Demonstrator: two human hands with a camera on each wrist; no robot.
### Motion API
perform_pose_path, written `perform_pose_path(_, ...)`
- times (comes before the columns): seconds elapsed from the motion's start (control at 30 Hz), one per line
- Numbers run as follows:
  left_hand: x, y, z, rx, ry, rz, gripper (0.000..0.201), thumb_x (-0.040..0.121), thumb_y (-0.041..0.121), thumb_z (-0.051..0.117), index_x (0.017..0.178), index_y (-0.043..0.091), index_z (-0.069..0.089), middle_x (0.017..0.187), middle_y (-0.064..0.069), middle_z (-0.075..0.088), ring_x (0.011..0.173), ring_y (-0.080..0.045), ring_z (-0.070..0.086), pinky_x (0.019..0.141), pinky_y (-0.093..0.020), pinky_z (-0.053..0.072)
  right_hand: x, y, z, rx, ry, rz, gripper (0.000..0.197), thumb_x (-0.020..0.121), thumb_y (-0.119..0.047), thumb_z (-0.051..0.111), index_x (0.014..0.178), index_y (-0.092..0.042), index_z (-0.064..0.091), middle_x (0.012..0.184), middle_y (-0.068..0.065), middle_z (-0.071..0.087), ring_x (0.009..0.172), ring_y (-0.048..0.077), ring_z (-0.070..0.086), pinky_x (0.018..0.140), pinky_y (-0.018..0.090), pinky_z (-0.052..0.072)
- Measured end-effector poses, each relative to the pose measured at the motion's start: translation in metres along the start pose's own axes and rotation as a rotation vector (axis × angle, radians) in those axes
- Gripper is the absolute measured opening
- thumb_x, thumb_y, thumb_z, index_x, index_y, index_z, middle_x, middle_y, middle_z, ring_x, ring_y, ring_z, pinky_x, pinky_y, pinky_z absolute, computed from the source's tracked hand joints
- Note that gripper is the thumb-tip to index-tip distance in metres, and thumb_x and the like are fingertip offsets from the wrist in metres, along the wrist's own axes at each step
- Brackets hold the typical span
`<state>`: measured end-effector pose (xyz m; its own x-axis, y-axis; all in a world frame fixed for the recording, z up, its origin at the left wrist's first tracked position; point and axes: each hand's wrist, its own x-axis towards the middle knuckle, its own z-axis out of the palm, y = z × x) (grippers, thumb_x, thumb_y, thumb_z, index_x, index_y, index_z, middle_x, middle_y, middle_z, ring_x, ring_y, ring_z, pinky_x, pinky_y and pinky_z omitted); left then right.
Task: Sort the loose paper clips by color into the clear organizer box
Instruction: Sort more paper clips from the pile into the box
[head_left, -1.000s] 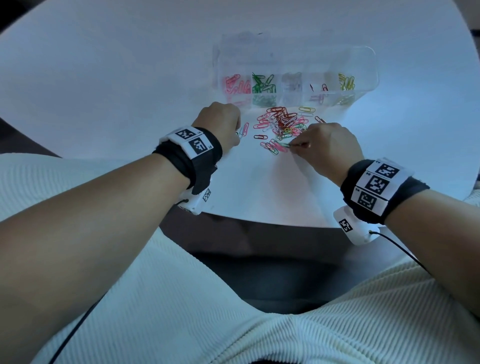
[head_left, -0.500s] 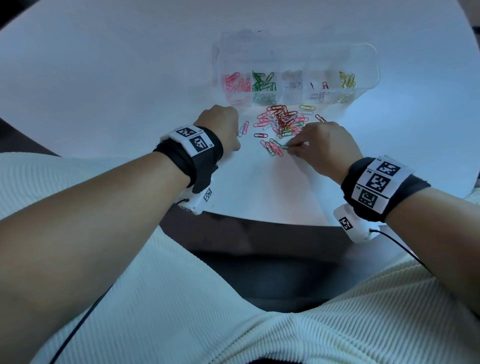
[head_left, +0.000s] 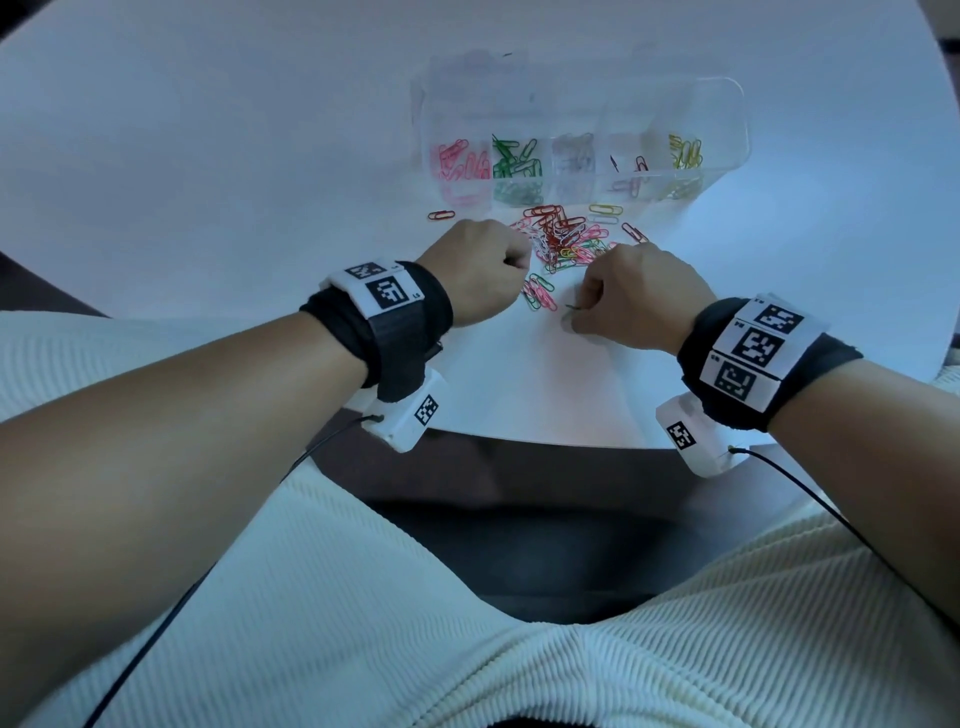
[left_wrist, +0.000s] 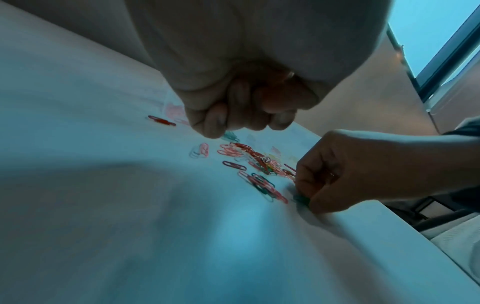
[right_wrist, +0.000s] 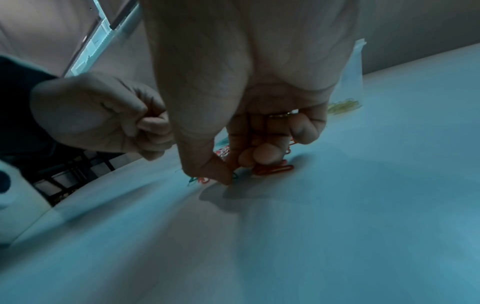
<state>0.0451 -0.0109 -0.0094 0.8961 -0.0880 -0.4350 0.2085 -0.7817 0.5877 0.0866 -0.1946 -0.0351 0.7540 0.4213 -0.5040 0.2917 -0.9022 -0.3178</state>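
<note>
The clear organizer box lies at the far side of the white table, with pink, green, clear, red and yellow clips in separate compartments. A pile of loose paper clips sits just in front of it, also seen in the left wrist view. My right hand pinches a green paper clip against the table, on the near side of the pile; the same green clip shows under its fingertips. My left hand is a curled fist at the pile's left edge, with nothing visible in it.
A single red clip lies apart, left of the pile. A few pink and green clips lie between my hands. The table's near edge runs close under both wrists, with my lap below it.
My right hand has drawn the green clip out of the pile toward the near edge. My left hand has shifted right to the pile, uncovering the lone red clip.
</note>
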Motion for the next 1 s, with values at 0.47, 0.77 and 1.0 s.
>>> perform_pose_path(0.47, 0.002, -0.022, -0.002, 0.268, -0.032, -0.046, 0.01, 0.085, 0.026, 0.059, 0.094, 0.022, 0.063, 0.085, 0.005, 0.054, 0.087, -0.019, 0.048, 0.073, -0.03, 0.039, -0.003, -0.008, -0.018, 0.824, -0.051, 0.047, 0.027, 0.065, 0.008, 0.034, 0.053, -0.015, 0.028, 0.05, 0.007, 0.035, 0.044, 0.018, 0.035, 0.043, 0.02, 0.023)
perform_pose_path(0.77, 0.0, -0.017, -0.001, 0.24, -0.015, -0.025, 0.023, 0.082, 0.019, 0.058, 0.103, 0.028, 0.06, 0.068, 0.012, 0.041, 0.082, -0.021, 0.047, 0.068, -0.029, 0.033, 0.002, -0.002, -0.009, 0.294, 0.105, -0.109, 0.022, 0.08, -0.007, 0.054, 0.092, -0.024, 0.064, 0.062, -0.013, 0.041, 0.07, 0.017, 0.041, 0.063, 0.028, 0.032)
perform_pose_path(1.0, 0.002, -0.016, -0.001, 0.296, -0.125, 0.063, 0.028, 0.085, 0.018, 0.062, 0.105, 0.035, 0.07, 0.089, 0.009, 0.045, 0.083, -0.014, 0.044, 0.072, -0.028, 0.036, 0.004, 0.0, -0.01, 0.117, 0.158, -0.116, 0.016, 0.083, -0.025, 0.067, 0.094, -0.03, 0.077, 0.056, -0.019, 0.04, 0.071, 0.019, 0.049, 0.065, 0.025, 0.034)
